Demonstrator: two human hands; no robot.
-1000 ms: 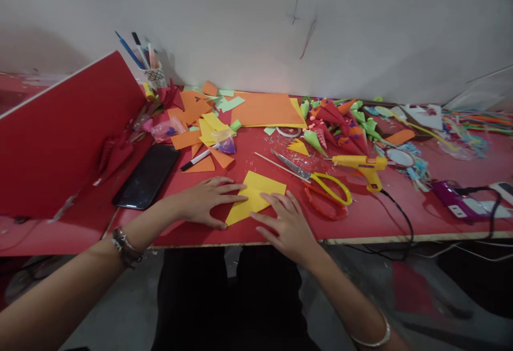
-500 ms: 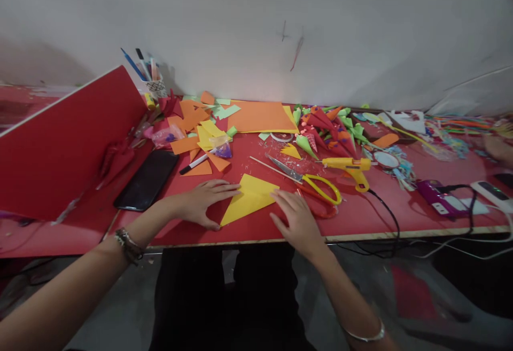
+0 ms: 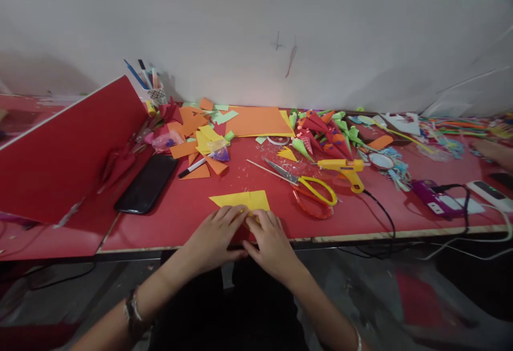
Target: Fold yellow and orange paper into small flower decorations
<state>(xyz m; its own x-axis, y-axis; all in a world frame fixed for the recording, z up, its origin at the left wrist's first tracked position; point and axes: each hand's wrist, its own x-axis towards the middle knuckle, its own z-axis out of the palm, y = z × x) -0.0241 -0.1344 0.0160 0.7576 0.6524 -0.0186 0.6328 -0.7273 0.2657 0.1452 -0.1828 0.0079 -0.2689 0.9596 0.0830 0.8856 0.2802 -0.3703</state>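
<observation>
A folded piece of yellow paper (image 3: 242, 199) lies near the front edge of the red table. My left hand (image 3: 212, 238) and my right hand (image 3: 272, 245) meet at its near side, fingers curled over that edge and thumbs below. Part of the paper is hidden under the fingers. Beyond it to the right are scissors (image 3: 316, 190) with yellow and red handles, and a thin wooden stick (image 3: 266, 169) by the blades. A yellow glue gun (image 3: 342, 168) lies farther right, its black cord running over the table edge.
At left are a black phone (image 3: 147, 184) and a leaning red board (image 3: 76, 153). Orange sheets (image 3: 258, 122), paper scraps (image 3: 192, 121) and a pen cup (image 3: 157, 94) sit toward the wall. A pile of paper cones (image 3: 320, 132) and a purple power strip (image 3: 430, 199) are rightward.
Both hands have come together at the paper's near edge. The paper has turned and been moved, and now shows a long, narrower shape. The camera view has shifted slightly.
</observation>
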